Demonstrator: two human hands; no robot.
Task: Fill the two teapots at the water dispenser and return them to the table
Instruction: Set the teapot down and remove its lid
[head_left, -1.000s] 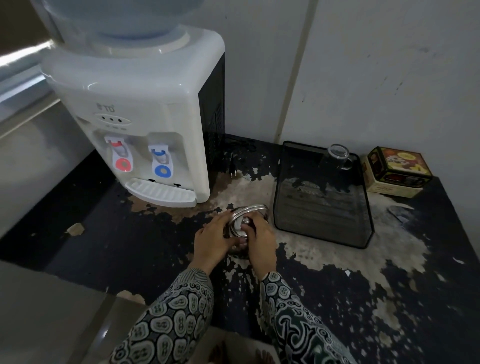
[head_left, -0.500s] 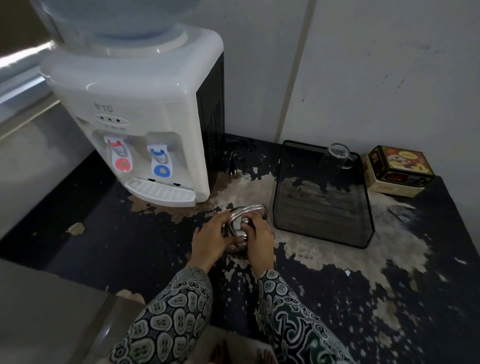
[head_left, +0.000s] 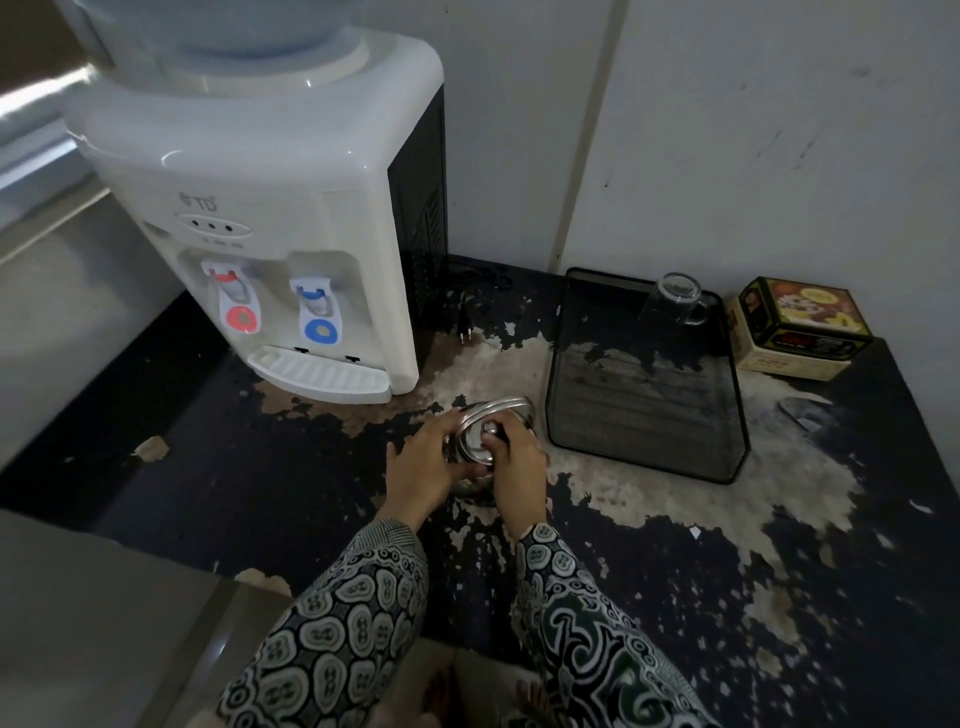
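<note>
One teapot is in view, a small shiny steel pot with a rounded lid, a knob on top and a looped metal handle arching over its far side. It stands on the worn dark table, near and to the right of the water dispenser, just left of the mesh tray. The left hand cups the pot's left side, fingers curled round the body. The right hand wraps its right side, thumb and fingers pinching at the lid's knob. Both sleeves are patterned.

The one dispenser has two taps, a red tap on the left and a blue tap on the right, over a white drip tray. One upturned glass mug sits at the far end of the mesh tray. One printed tin stands right of it, by the wall.
</note>
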